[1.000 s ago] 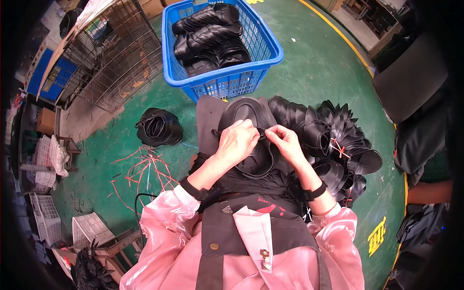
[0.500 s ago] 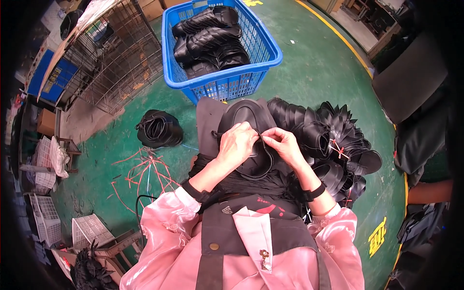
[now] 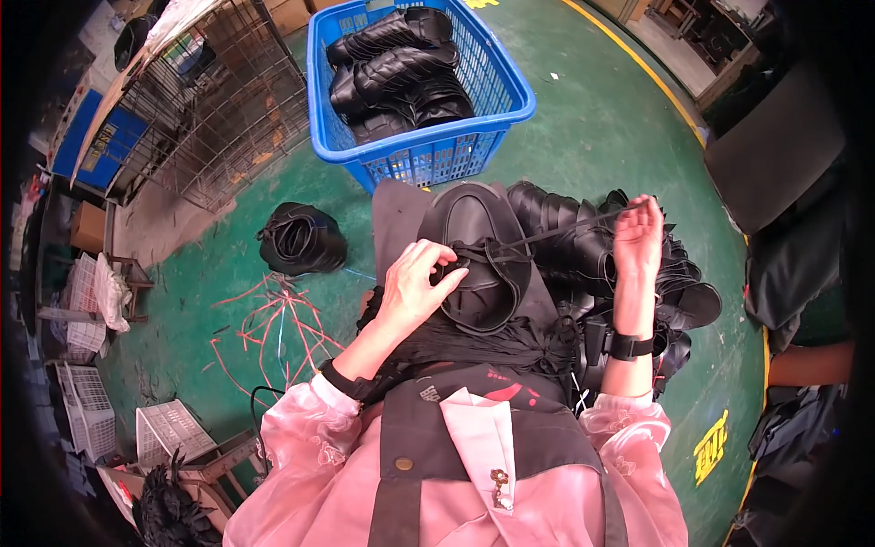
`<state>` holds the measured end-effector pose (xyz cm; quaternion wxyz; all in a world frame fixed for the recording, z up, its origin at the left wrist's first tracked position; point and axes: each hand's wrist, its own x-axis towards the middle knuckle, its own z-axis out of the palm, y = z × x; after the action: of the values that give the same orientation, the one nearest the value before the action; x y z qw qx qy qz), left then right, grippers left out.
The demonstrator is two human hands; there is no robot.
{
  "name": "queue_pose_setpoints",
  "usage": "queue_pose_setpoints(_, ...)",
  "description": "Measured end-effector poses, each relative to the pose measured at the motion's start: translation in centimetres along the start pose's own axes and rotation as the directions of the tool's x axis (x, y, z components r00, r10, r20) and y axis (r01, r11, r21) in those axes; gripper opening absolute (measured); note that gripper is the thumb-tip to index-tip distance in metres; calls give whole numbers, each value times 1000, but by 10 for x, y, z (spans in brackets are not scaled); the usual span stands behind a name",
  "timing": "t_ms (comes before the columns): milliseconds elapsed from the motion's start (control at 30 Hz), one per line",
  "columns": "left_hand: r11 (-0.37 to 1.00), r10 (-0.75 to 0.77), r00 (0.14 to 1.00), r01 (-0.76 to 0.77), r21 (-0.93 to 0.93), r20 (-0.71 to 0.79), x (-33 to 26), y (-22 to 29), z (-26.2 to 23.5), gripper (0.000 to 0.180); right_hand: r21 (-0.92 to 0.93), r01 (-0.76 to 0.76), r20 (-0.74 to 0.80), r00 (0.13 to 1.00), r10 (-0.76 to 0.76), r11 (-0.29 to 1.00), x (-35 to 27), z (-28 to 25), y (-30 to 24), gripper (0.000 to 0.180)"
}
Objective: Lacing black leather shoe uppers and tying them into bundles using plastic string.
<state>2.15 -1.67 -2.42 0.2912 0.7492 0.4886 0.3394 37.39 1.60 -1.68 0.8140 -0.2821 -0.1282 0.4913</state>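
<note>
- The shoe [image 3: 472, 217] is black.
- Its lace [image 3: 558, 233] is black too.
- The big basket [image 3: 421, 146] is bright blue, with rows of little holes.
- The shoes [image 3: 401, 73] in it are shiny black.
- The floor [image 3: 592, 128] is green, with a yellow line [image 3: 672, 71].
- The shirt [image 3: 301, 433] is shiny pink.
- The apron [image 3: 547, 442] is dark grey, with red marks.
- The wrist bands [image 3: 630, 346] are black.
- The strings [image 3: 267, 310] are mostly pinky red.
- The small basket [image 3: 173, 432] is white, with a grid pattern.
- The box [image 3: 88, 228] is brown.

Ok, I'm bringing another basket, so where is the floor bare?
Mostly bare: green floor between blue basket and yellow line; a smaller patch between wire cage and lone black shoe upper. Crowded: beneath the right hand, with piled black uppers, and around the red strings.
</note>
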Motion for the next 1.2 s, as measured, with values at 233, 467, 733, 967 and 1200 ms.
queue_pose_setpoints(233,854,-247,968,242,-461,51,-5,-16,6,11,-856,249,468,745,476,452,-89,79,71,22)
queue_pose_setpoints(467,762,-305,947,309,-569,105,-7,-23,8,12,-760,637,620,651,438,129,-108,86,104,29)
queue_pose_setpoints(733,873,-180,983,181,-452,47,-5,-17,5,9,-828,538,546,713,440,156,-106,82,112,36)
queue_pose_setpoints(967,835,-241,967,160,-526,-88,-6,-37,-5,10,-637,770,739,594,318,41,-101,82,94,56)
queue_pose_setpoints(1200,620,-506,821,133,-773,-264,-15,-85,-63,16,-735,664,438,616,655,-133,-84,63,51,36)
